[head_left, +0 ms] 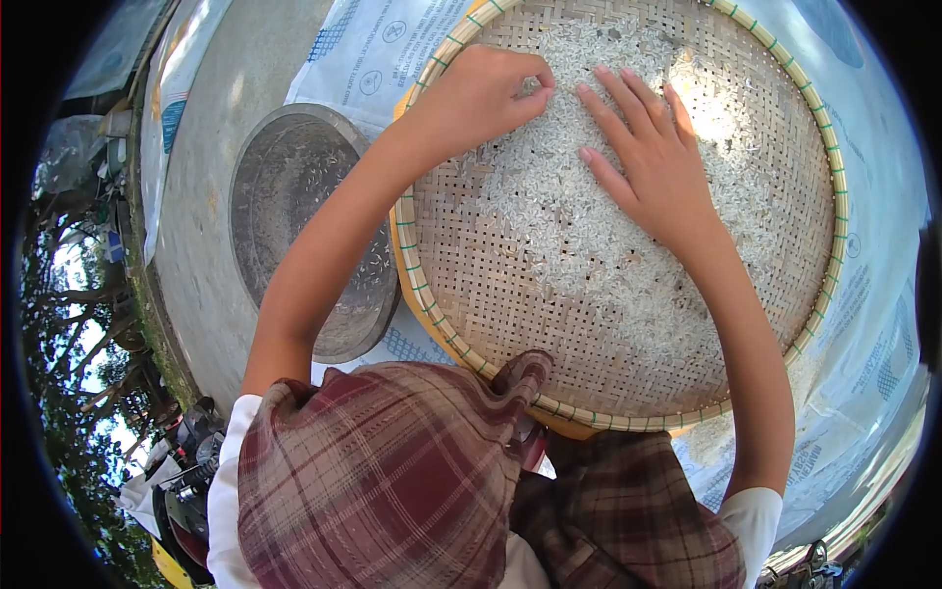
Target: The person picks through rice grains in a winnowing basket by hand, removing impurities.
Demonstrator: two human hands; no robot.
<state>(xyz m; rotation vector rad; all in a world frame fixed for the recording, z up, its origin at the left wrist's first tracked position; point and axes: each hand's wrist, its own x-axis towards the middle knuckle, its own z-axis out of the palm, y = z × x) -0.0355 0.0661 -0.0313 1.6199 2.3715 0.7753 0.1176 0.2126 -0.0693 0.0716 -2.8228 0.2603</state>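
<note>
Outdoors, a printed plastic sheet covers the ground beside a dented round metal basin. On it, a woven bamboo tray holds white rice grains. The left hand pinches grains between its fingertips; the right hand lies flat, fingers spread, on the rice.

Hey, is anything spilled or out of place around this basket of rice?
A few stray grains lie in the metal bowl left of the woven tray; whether dropped there on purpose is unclear. Otherwise the rice sits inside the tray, under both hands.
</note>
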